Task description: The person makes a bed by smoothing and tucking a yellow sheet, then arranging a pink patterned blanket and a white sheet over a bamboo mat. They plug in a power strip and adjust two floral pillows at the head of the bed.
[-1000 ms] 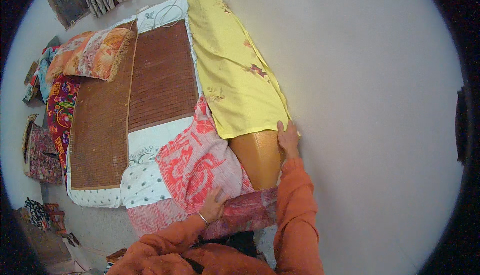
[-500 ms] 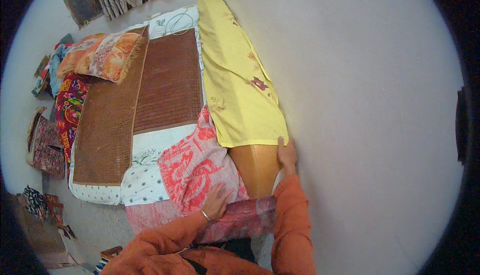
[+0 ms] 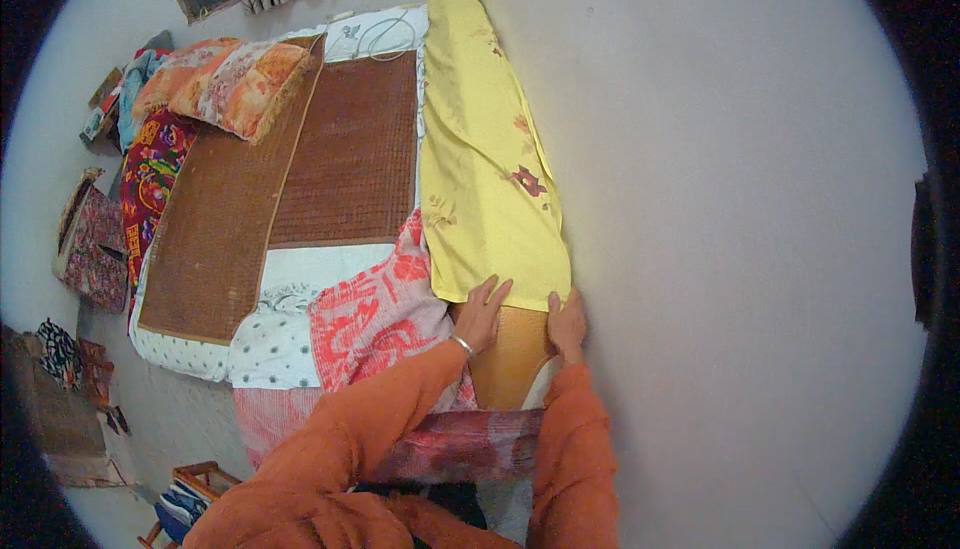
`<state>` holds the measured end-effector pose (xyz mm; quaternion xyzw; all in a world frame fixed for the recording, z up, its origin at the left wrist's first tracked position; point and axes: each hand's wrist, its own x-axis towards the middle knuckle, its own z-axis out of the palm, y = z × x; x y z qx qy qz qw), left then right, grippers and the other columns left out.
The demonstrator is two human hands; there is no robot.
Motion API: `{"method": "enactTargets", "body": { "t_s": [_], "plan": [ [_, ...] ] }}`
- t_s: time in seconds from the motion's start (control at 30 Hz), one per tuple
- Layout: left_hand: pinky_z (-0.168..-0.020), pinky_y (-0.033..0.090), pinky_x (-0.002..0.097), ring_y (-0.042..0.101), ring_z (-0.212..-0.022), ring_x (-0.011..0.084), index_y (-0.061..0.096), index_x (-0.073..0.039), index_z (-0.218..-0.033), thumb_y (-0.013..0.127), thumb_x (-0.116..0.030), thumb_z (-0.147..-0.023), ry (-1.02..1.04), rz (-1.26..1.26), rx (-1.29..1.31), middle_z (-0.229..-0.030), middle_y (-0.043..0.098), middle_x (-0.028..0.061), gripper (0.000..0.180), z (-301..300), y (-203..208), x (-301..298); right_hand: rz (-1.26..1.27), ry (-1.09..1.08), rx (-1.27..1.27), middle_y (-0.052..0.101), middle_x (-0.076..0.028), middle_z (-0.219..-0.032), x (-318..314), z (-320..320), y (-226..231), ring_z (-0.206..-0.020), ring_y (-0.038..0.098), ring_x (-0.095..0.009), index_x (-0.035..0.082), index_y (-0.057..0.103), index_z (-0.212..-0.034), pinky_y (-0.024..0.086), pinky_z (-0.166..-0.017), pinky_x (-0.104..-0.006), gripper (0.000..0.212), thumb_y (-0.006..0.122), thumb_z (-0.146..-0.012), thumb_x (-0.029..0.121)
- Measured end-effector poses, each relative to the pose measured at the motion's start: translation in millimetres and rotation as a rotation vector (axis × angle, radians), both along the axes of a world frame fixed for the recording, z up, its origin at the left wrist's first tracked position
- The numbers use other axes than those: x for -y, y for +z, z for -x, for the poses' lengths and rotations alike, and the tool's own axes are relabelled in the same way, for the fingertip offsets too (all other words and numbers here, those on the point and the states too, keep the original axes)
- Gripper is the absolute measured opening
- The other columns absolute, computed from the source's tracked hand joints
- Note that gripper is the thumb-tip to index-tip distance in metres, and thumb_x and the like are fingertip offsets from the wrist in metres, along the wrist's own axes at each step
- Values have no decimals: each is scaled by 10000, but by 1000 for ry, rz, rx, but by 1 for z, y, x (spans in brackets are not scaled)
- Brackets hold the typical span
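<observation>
A long yellow cloth with dark red flowers runs along the bed's wall side. Its near edge lies over a smooth tan-orange surface. My right hand is at the cloth's near right corner, thumb and fingers closed round the edge. At the near left part of that edge, my left hand rests with its fingers stretched out over the cloth. A red and pink patterned towel lies bunched left of my left hand, partly under my forearm.
Two brown woven mats cover much of the white sheet. Orange patchwork pillows lie at the far left. A bare wall rises on the right. A dark red striped cloth hangs nearest me; a wooden stool stands lower left.
My left hand has moved from the pink towel up and right onto the yellow cloth's near edge. My right hand stays at the corner, slightly lower. The view has shifted a little.
</observation>
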<state>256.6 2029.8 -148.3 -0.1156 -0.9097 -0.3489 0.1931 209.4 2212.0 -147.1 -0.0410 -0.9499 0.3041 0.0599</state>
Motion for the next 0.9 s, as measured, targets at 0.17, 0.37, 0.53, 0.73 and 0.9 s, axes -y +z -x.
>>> {"method": "enactTargets", "body": {
  "t_s": [0.17, 0.37, 0.53, 0.73, 0.9],
  "plan": [
    [-757, 399, 393, 464, -846, 305, 502, -60, -953, 604, -109, -732, -82, 62, 87, -882, 475, 132, 249, 33, -1, 1, 12, -29, 312, 516, -287, -1056, -7, 8, 19, -978, 497, -432, -48, 453, -1118, 379, -865, -458, 435, 434, -872, 310],
    [-702, 403, 373, 476, -763, 280, 488, -44, -773, 571, -159, -764, -83, 51, -77, -756, 470, 102, 143, 56, 47, -35, 324, 79, -11, 483, -277, -1133, -26, -26, -1, -1038, 466, -420, -38, 417, -1182, 366, -882, -441, 433, 413, -885, 277],
    [-707, 399, 372, 471, -778, 292, 489, -31, -808, 554, -140, -771, -92, -69, 39, -776, 473, 111, 132, 73, 52, -72, 216, 2, 121, 452, -274, -1185, -29, -46, 2, -1086, 438, -415, -37, 353, -1237, 346, -910, -430, 488, 381, -893, 307],
    [-753, 384, 391, 478, -845, 296, 508, -77, -973, 561, -109, -759, -227, 50, 43, -906, 495, 104, 223, 47, 7, -65, 381, -33, 357, 464, -253, -1188, -42, -52, 12, -1096, 440, -388, -36, 369, -1245, 335, -923, -401, 560, 340, -905, 408],
    [-779, 389, 389, 482, -889, 296, 500, -81, -1064, 560, -108, -772, -209, 103, -3, -989, 491, 121, 300, 40, 5, -69, 548, -89, 378, 397, -250, -1276, -50, -49, -15, -1190, 376, -361, -45, 351, -1267, 275, -994, -388, 619, 394, -873, 430]
  ]
}}
